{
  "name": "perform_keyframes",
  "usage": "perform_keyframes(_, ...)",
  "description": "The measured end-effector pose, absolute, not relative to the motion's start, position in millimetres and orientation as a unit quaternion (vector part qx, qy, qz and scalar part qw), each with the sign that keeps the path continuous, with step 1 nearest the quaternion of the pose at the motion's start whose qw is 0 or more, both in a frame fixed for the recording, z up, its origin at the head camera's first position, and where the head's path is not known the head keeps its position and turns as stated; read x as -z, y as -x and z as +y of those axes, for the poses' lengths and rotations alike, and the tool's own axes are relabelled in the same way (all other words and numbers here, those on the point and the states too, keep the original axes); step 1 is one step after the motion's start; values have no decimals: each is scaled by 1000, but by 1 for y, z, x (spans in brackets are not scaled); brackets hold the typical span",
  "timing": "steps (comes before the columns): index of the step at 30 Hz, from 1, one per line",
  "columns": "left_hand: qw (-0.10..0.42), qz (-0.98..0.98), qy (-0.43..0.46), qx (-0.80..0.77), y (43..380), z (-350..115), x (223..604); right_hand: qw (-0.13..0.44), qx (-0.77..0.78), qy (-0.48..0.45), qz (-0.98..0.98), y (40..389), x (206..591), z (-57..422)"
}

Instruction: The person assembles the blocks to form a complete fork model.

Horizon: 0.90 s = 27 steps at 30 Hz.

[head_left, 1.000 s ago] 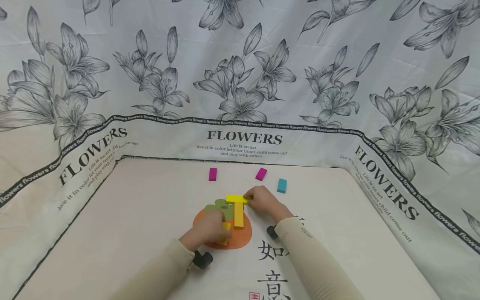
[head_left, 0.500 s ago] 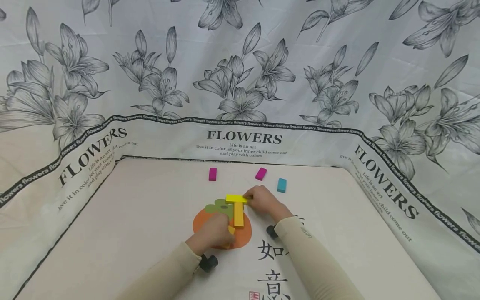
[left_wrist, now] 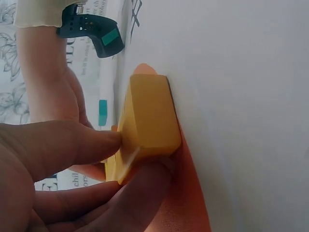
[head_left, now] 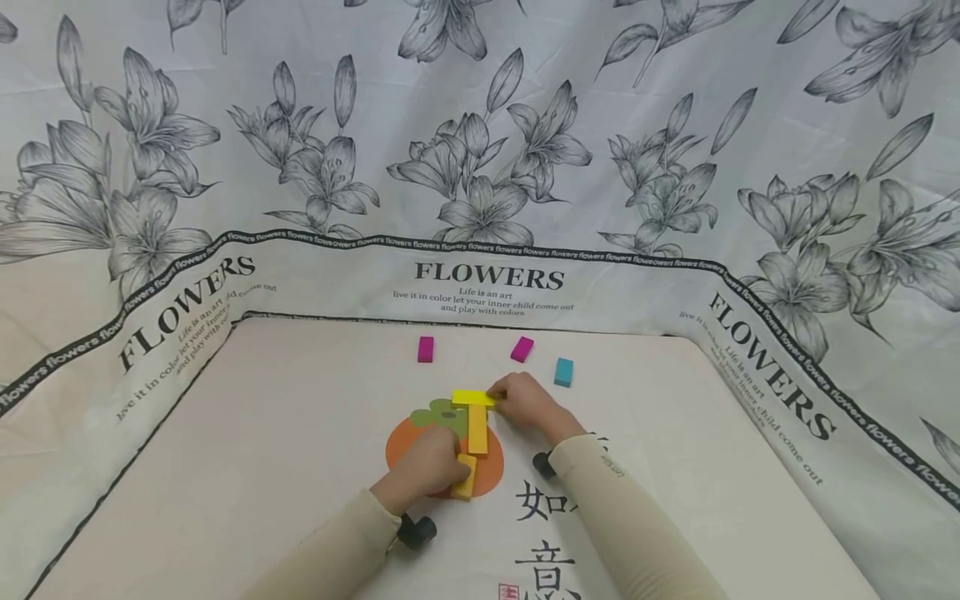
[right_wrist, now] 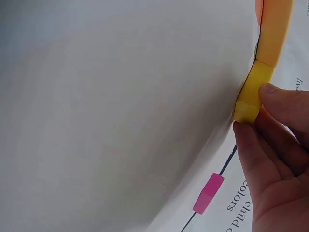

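Left grip (head_left: 425, 463) holds lower orange block (head_left: 464, 488), right grip (head_left: 527, 403) yellow block (head_left: 472, 398) (blue block (head_left: 564, 372) apart).

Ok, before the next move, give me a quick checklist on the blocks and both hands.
1. Left fingers gripping the near amber block: ok, pinched.
2. Right fingers on the bright yellow block: ok, holding its right end.
3. Bright yellow block across the far end of the middle amber block: ok.
4. Near amber block in line with the middle one: not ok, slanted.
5. Those amber blocks touching: cannot tell.
6. Blue block apart from the hands: ok.
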<state>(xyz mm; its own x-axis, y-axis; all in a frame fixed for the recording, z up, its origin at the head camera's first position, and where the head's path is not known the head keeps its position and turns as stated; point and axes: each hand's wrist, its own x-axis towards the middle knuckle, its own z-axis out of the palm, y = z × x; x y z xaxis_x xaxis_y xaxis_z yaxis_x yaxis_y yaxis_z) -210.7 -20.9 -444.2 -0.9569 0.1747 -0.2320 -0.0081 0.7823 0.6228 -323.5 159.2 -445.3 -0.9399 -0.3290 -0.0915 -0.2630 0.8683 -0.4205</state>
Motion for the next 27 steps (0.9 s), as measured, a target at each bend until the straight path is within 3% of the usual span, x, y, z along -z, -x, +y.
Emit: perform_keyframes(27,113,929,-60,-347,215,-15,453,75,197,156,965,324,446,159)
